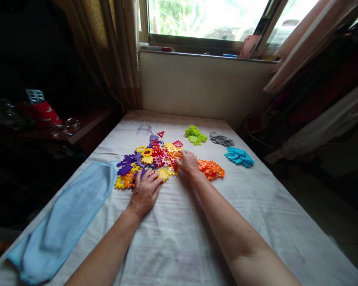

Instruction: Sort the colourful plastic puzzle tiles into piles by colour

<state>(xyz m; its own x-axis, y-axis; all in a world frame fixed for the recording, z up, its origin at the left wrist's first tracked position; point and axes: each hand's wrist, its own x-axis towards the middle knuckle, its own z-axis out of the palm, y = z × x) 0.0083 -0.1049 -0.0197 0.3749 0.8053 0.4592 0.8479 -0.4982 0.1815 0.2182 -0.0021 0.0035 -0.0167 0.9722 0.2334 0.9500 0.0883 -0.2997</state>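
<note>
My left hand (146, 190) rests with its fingers spread on the near edge of a mixed pile of notched plastic building pieces. Purple pieces (129, 162), red pieces (158, 156) and yellow pieces (147, 159) lie jumbled there. At the pile's right side, my right hand (187, 162) has its fingers closed on an orange building piece (177, 155), which they partly hide. An orange heap (211, 170) lies just right of my right wrist. Farther off are a lime green heap (195, 136), a grey heap (221, 139) and a blue heap (239, 157).
A white sheet (173, 238) covers the surface. A folded light blue cloth (74, 214) lies along the left. On a dark side table (91, 125) stand a red container (44, 113) and eyeglasses (67, 126). A wall (193, 83) and window close off the back; clothes hang at right.
</note>
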